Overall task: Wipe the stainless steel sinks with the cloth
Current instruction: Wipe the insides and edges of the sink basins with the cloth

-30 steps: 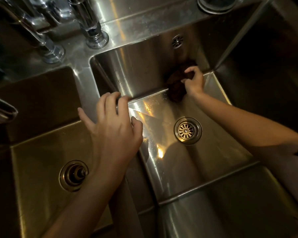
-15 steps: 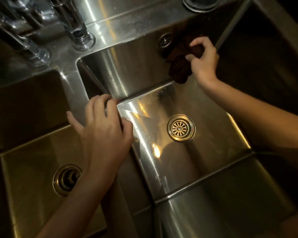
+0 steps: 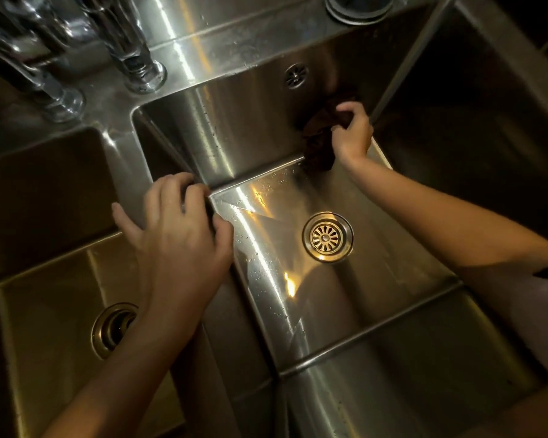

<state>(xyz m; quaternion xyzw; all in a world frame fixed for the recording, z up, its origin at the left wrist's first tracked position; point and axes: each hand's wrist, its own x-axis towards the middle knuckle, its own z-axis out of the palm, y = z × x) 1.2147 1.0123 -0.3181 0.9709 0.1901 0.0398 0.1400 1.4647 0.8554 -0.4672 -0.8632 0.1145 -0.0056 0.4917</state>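
- Cloth [image 3: 318, 143], dark brown and bunched, pressed against the back wall of the right-hand sink [image 3: 266, 128], low down where the wall meets the floor of the basin and close to the far right corner
- Right hand [image 3: 351, 134] closed around the upper part of the cloth, fingers curled over it, forearm reaching in from the right
- Small round overflow grille [image 3: 295, 75] sits on the same wall, up and to the left of the cloth, apart from it
- Basin floor below carries scattered water droplets and bright reflections; its round drain strainer [image 3: 327, 237] lies well clear of the cloth
- Left hand [image 3: 178, 235] holds nothing; it rests with fingers bent over the steel divider [image 3: 222, 298] between the two basins, apparently bracing the body
- Left-hand sink [image 3: 45, 311], dimmer, with its own drain [image 3: 114, 330], has no cloth in it
- Tap bases [image 3: 144, 74] stand on the ledge behind the basins, and a round fitting sits on the ledge at the top right
- Step in hand, as a judgement: wiping the rear wall and far corner of the right basin
- Next move likely calls for keeping firm pressure while dragging the cloth along the seam or across the floor toward the droplets, then the other walls; the left basin looks still to be done
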